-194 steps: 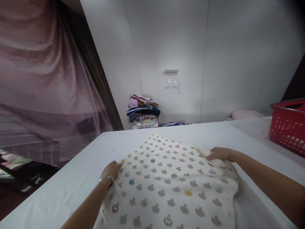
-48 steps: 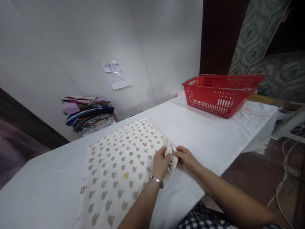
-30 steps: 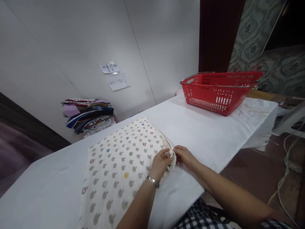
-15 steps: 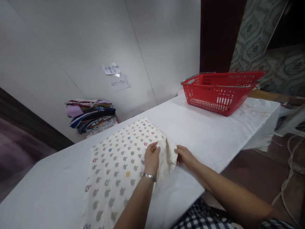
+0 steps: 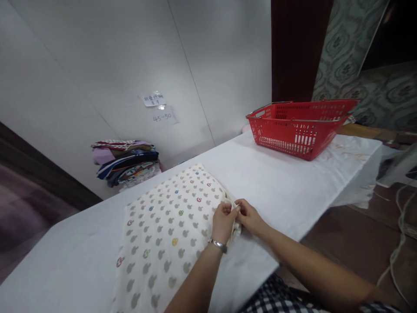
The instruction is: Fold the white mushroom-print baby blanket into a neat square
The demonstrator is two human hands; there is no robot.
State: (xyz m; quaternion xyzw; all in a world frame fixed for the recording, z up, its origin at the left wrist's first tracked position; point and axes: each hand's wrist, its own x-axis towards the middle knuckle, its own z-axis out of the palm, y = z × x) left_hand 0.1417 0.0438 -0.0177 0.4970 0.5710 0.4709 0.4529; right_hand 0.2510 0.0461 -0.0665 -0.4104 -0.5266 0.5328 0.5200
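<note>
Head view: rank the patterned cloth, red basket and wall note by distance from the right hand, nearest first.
1. patterned cloth, pinched in the right hand.
2. red basket, right along the table.
3. wall note, far left, high up.

Two small white paper notes are stuck to the grey-white wall panel. The lower paper note (image 5: 166,117) reads "45-50" in handwriting. The upper paper note (image 5: 153,99) carries handwritten characters too small and blurred to read. No other lettering can be made out.
</note>
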